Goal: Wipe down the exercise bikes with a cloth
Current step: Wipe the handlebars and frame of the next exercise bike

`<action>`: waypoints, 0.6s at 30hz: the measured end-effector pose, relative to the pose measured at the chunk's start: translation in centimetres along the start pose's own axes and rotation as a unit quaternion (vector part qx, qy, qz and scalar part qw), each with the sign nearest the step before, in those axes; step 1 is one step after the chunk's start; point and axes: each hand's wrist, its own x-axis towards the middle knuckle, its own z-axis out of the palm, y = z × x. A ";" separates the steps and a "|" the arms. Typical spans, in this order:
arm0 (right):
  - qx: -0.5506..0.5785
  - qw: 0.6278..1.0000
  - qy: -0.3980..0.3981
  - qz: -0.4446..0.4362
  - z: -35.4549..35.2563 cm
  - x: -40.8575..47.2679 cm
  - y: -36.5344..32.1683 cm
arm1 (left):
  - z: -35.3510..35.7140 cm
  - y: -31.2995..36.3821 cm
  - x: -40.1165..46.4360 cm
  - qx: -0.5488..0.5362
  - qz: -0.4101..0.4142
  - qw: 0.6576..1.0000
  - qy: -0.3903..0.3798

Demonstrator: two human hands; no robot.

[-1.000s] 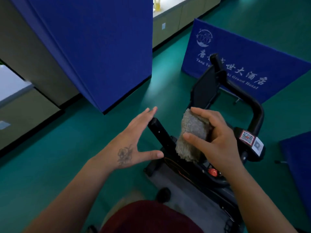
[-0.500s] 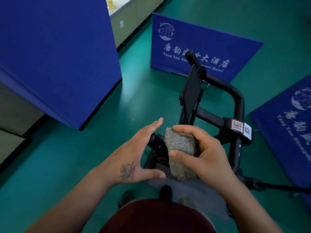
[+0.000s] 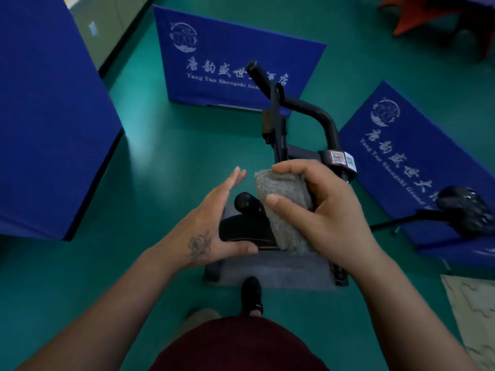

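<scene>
Grey, nubbly cloth (image 3: 284, 207) sits folded into a thick pad in the right hand (image 3: 324, 218), whose fingers (image 3: 288, 167) curl over its top edge while the thumb clamps its near face; it hangs just above the near handlebar grip (image 3: 247, 204) of the black exercise bike (image 3: 302, 121), and I cannot tell if it touches. Over the last second the view has swung from the side of the bike to straight behind the handlebars, and the cloth has kept to the same grip while coming in over the bar. The left hand (image 3: 211, 228) has stayed flat, fingers straight and together, thumb spread wide, holding nothing, just beside the grip. My reading is that the person has squared up to the bike and wiping of the near grip is about to begin, with the left hand likely to steady the bar. Blue banners (image 3: 227, 57) stand on the green floor (image 3: 160, 156) beyond
</scene>
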 end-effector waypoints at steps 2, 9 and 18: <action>-0.049 0.999 0.011 -0.019 0.5 0.5 -1.0 | 0.0 -0.8 -0.9 -0.013 -0.003 1.000 0.002; -0.141 0.990 -0.022 -0.002 5.1 1.7 -1.5 | -0.5 -2.9 -3.8 -0.042 -0.019 0.999 0.013; -0.162 0.986 0.013 0.026 4.9 1.1 -0.7 | -1.6 -3.7 -4.5 -0.051 -0.021 0.998 0.025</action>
